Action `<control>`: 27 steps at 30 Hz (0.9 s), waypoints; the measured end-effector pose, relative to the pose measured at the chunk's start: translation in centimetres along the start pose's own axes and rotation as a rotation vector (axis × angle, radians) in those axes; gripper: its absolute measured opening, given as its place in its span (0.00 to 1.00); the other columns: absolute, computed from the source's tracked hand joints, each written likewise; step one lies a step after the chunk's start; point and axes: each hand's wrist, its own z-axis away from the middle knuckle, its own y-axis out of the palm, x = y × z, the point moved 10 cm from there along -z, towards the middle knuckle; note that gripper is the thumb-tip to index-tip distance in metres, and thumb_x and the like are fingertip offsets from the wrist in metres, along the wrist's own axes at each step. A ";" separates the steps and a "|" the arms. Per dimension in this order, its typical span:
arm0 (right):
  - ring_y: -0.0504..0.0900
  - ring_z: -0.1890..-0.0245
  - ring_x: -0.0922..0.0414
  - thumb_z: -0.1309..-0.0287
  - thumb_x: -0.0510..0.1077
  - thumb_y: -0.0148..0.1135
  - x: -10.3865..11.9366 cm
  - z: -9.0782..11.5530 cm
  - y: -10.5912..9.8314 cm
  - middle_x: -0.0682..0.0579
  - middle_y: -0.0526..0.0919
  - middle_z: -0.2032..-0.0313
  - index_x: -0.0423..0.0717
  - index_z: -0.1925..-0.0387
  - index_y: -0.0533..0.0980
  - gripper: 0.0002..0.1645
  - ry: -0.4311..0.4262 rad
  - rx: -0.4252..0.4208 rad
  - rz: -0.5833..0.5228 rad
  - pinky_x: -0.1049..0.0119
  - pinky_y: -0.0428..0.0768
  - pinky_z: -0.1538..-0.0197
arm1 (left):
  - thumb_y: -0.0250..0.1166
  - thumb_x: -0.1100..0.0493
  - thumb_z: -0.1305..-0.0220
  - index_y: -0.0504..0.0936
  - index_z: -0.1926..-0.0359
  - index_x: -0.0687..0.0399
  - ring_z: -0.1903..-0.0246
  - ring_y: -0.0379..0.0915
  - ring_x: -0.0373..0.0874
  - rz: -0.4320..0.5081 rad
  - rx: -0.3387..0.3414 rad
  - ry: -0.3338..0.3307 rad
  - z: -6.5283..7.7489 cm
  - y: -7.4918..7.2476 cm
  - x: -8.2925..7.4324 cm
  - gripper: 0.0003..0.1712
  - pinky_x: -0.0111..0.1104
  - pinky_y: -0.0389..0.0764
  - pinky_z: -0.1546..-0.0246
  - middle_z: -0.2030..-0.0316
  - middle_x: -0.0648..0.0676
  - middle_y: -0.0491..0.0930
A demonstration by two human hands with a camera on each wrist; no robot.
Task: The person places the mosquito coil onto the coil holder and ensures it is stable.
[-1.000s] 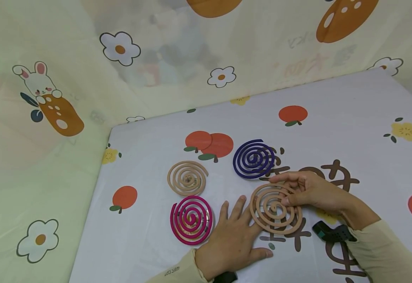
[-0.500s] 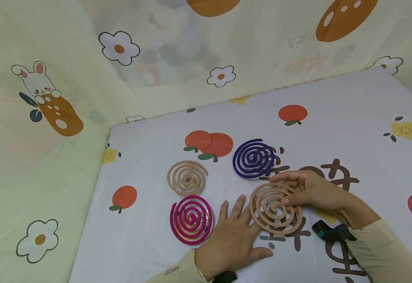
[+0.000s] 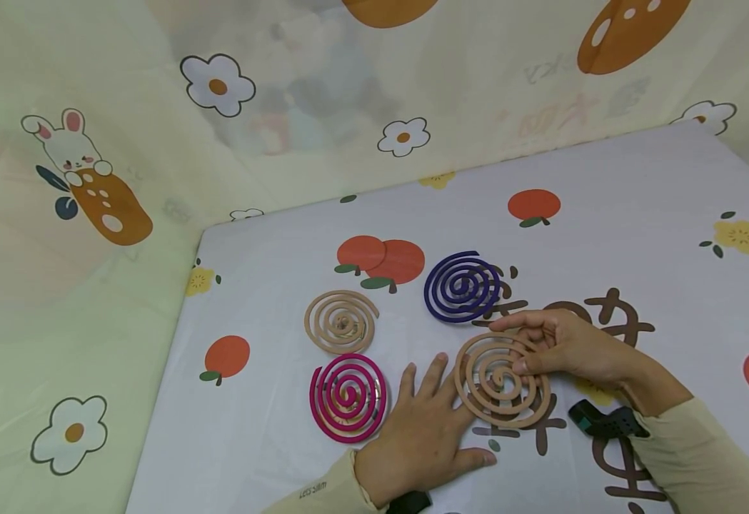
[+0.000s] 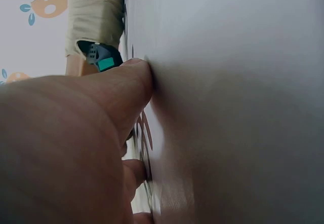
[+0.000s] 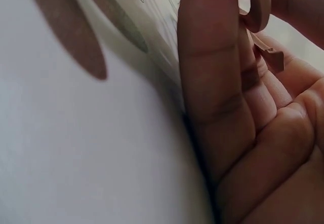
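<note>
My right hand (image 3: 570,351) pinches a tan mosquito coil (image 3: 500,380) at its right side, thumb on top and fingers beneath, close over the tablecloth. In the right wrist view a bit of that coil (image 5: 260,3) shows between the fingers. My left hand (image 3: 420,437) lies flat, palm down and fingers spread, with part of its forefinger hidden under the coil's left edge. Just left of it is a magenta coil (image 3: 348,397). Behind that lies a second tan coil (image 3: 343,324), and a dark blue coil (image 3: 461,287) sits beyond my right fingertips.
A white cloth (image 3: 258,442) printed with fruit, flowers and brown lettering covers the table. Pale yellow sheeting (image 3: 310,185) with a rabbit and flower print rises along the back and left edges. A dark band (image 3: 608,421) is on my right wrist.
</note>
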 end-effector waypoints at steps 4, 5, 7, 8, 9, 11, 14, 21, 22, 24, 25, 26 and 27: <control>0.87 0.59 0.57 0.35 0.33 0.69 -0.1 0.1 -0.1 0.43 0.88 0.54 0.27 0.31 0.68 0.35 0.025 -0.020 0.032 0.65 0.87 0.58 | 0.41 0.18 0.31 0.32 0.17 0.26 0.17 0.34 0.56 -0.010 -0.005 0.002 0.0 0.0 -0.1 0.52 0.62 0.53 0.25 0.15 0.49 0.37; 0.87 0.59 0.57 0.36 0.33 0.69 -0.1 0.1 -0.1 0.43 0.88 0.54 0.28 0.31 0.68 0.35 0.028 -0.023 0.041 0.65 0.86 0.58 | 0.41 0.18 0.31 0.32 0.17 0.26 0.17 0.34 0.56 -0.012 -0.005 0.002 0.0 0.0 -0.1 0.52 0.62 0.53 0.25 0.15 0.50 0.37; 0.87 0.60 0.57 0.35 0.34 0.69 -0.1 0.0 -0.1 0.44 0.88 0.56 0.27 0.31 0.68 0.35 0.028 -0.024 0.046 0.65 0.86 0.58 | 0.41 0.18 0.31 0.32 0.17 0.26 0.17 0.34 0.56 -0.014 -0.004 0.002 0.0 0.0 -0.1 0.52 0.62 0.53 0.25 0.15 0.50 0.37; 0.87 0.60 0.57 0.35 0.33 0.69 -0.1 0.0 -0.1 0.44 0.88 0.56 0.27 0.31 0.68 0.35 0.026 -0.022 0.043 0.65 0.86 0.58 | 0.41 0.18 0.31 0.33 0.17 0.26 0.17 0.34 0.56 -0.014 -0.004 0.001 0.0 0.0 -0.1 0.52 0.62 0.53 0.25 0.15 0.49 0.37; 0.87 0.60 0.57 0.35 0.33 0.69 -0.1 0.0 -0.1 0.44 0.88 0.56 0.26 0.31 0.67 0.35 0.023 -0.020 0.038 0.65 0.86 0.58 | 0.42 0.18 0.31 0.33 0.17 0.26 0.17 0.34 0.56 -0.014 -0.004 0.002 0.0 0.0 -0.1 0.52 0.62 0.53 0.25 0.15 0.49 0.38; 0.87 0.61 0.57 0.35 0.32 0.68 -0.1 0.0 0.0 0.43 0.88 0.57 0.25 0.31 0.66 0.35 0.016 -0.013 0.023 0.65 0.87 0.59 | 0.42 0.18 0.31 0.33 0.17 0.26 0.17 0.35 0.56 -0.014 -0.005 0.002 0.0 0.0 -0.1 0.52 0.63 0.54 0.25 0.16 0.49 0.38; 0.87 0.61 0.57 0.35 0.32 0.68 0.0 0.0 0.0 0.44 0.88 0.58 0.25 0.31 0.66 0.35 0.013 -0.012 0.019 0.65 0.87 0.59 | 0.42 0.19 0.31 0.33 0.17 0.26 0.17 0.35 0.57 -0.012 -0.007 0.004 0.0 -0.1 -0.1 0.52 0.63 0.54 0.25 0.16 0.50 0.38; 0.86 0.65 0.57 0.35 0.34 0.69 -0.1 0.0 -0.1 0.45 0.87 0.63 0.27 0.31 0.67 0.35 0.031 -0.030 0.036 0.65 0.86 0.61 | 0.42 0.19 0.31 0.34 0.17 0.27 0.17 0.35 0.57 -0.010 -0.012 0.007 0.0 -0.1 -0.2 0.52 0.63 0.54 0.26 0.16 0.50 0.38; 0.86 0.65 0.57 0.35 0.33 0.69 -0.1 0.0 -0.1 0.45 0.87 0.63 0.26 0.31 0.67 0.35 0.031 -0.029 0.034 0.65 0.86 0.61 | 0.42 0.19 0.31 0.34 0.17 0.27 0.17 0.35 0.57 -0.011 -0.014 0.007 0.0 -0.1 -0.2 0.52 0.63 0.54 0.26 0.16 0.50 0.38; 0.86 0.65 0.57 0.35 0.33 0.68 0.0 0.0 -0.1 0.45 0.88 0.63 0.26 0.31 0.67 0.34 0.027 -0.030 0.037 0.65 0.86 0.61 | 0.42 0.19 0.31 0.34 0.17 0.28 0.17 0.36 0.57 -0.012 -0.015 0.007 0.0 -0.1 -0.2 0.52 0.63 0.54 0.26 0.16 0.51 0.38; 0.86 0.65 0.57 0.35 0.34 0.68 0.0 0.0 -0.1 0.45 0.88 0.63 0.26 0.31 0.68 0.34 0.025 -0.032 0.043 0.65 0.86 0.61 | 0.42 0.19 0.31 0.34 0.17 0.28 0.18 0.36 0.57 -0.013 -0.016 0.008 0.0 -0.1 -0.2 0.52 0.63 0.54 0.26 0.16 0.51 0.38; 0.86 0.63 0.57 0.35 0.34 0.68 0.0 0.0 -0.2 0.45 0.88 0.62 0.27 0.31 0.68 0.34 0.020 -0.036 0.052 0.66 0.86 0.60 | 0.42 0.19 0.31 0.34 0.16 0.28 0.18 0.36 0.57 -0.013 -0.017 0.008 0.0 -0.1 -0.2 0.52 0.63 0.54 0.26 0.16 0.51 0.38; 0.86 0.62 0.58 0.35 0.34 0.68 0.1 0.0 -0.3 0.45 0.88 0.61 0.27 0.31 0.68 0.34 0.014 -0.039 0.062 0.66 0.86 0.60 | 0.42 0.19 0.31 0.34 0.16 0.28 0.17 0.35 0.57 -0.011 -0.017 0.007 0.0 -0.1 -0.2 0.52 0.63 0.54 0.26 0.15 0.51 0.38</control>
